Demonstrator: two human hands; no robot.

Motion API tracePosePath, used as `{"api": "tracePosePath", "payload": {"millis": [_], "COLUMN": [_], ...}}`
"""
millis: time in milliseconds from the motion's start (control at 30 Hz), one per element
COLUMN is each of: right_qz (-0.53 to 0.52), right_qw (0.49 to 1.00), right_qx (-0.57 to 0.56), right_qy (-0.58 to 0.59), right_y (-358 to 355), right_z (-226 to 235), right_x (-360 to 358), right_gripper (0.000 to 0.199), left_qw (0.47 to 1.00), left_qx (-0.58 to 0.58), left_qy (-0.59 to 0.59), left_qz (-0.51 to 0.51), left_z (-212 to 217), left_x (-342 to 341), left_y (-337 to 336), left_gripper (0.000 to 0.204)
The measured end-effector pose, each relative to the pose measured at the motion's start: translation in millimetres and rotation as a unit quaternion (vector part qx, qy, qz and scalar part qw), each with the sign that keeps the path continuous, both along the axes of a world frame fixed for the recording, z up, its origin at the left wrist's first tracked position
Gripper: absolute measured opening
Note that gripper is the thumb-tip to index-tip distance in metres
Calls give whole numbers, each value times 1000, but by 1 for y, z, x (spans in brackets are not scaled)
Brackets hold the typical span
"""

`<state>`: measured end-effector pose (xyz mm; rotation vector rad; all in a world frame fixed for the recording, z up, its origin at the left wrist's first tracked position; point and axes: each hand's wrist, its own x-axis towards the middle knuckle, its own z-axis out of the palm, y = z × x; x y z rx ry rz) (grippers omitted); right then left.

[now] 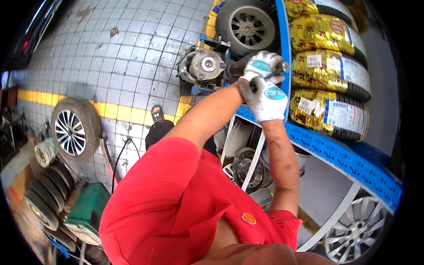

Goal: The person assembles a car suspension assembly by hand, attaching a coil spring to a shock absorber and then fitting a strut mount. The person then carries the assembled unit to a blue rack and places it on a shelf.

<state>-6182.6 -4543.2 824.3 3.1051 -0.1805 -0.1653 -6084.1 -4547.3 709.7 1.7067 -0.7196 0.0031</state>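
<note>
White work gloves with grey fingertips and teal patches cover both my hands. My left hand (262,65) is over a metal shaft (236,70), fingers curled near its round end. Whether it grips the shaft cannot be made out. Just below, my right hand (269,100) is closed at the left wrist, its fingertips on the left glove's orange-edged cuff (241,79). Left of the hands, a round metal hub-like part (206,64) sits on a blue stand (195,90). A wheel with a tyre (224,27) stands just beyond the hands.
Gold-wrapped tyres (329,68) line a blue rack (327,145) on the right, with bare rims (248,170) below. At left, another wheel (70,128) stands near stacked tyres (48,187) and a green box (88,210). A black cable (118,161) crosses the tiled floor (123,57).
</note>
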Motion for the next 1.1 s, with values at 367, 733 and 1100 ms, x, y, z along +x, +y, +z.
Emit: {"api": "tracePosePath", "payload": {"millis": [367,733,1100], "right_qz": [86,-152,-31], "right_qw": [989,859,898], "right_qx": [-55,489,284], "right_qy": [106,-6,-334], "right_y": [-45,-299,-175], "right_z": [-10,-78,-98], "right_x": [220,189,-78], "right_gripper": [59,44,36], "left_qw": [983,982,987], "left_qx": [159,73,71], "left_qy": [57,0,10], "left_qz": [74,174,143], "left_z": [0,7,-4], "left_x": [-7,-14,-18], "left_y": [-14,-27,-23], "left_gripper": [71,60,69]}}
